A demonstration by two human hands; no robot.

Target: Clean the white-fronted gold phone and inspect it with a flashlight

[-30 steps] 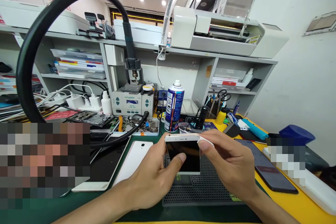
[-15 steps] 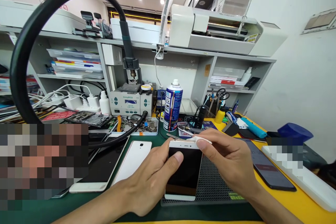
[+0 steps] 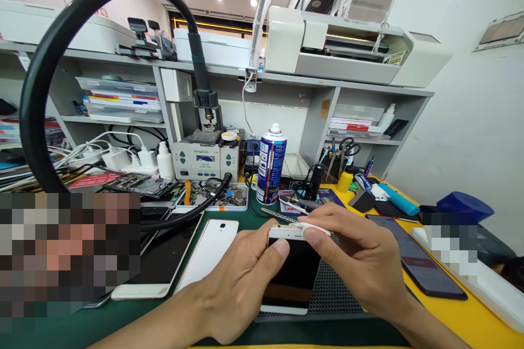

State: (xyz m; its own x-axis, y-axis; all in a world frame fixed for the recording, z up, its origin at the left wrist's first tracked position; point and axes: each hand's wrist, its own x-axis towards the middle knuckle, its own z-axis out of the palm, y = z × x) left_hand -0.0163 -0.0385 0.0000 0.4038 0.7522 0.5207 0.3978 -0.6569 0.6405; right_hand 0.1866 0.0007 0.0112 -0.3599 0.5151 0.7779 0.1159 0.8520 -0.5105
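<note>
My left hand (image 3: 241, 278) is wrapped round the left side of a smartphone (image 3: 292, 278) with a white front frame and a dark screen. Its thumb lies on the upper left of the glass. Pinched between thumb and fingers of my right hand (image 3: 364, 256) is a small, thin white piece (image 3: 318, 228), which looks like a folded wipe. That piece touches the phone's top edge near the right corner. Below the phone is a dark perforated mat (image 3: 333, 294). A pair of metal tweezers (image 3: 278, 215) lies just beyond the phone.
Left of my hands lie a white phone (image 3: 213, 242) and a larger dark-screened device (image 3: 164, 256). Another phone (image 3: 429, 262) rests at the right. Behind stand a blue spray can (image 3: 271, 166), a parts tray (image 3: 241, 202) and a soldering station (image 3: 204, 161). A thick black hose (image 3: 36, 76) arches at left.
The phone has tipped slightly, and more of its top edge shows. My right hand has shifted a little with the white piece along that edge. The left hand keeps its grip.
</note>
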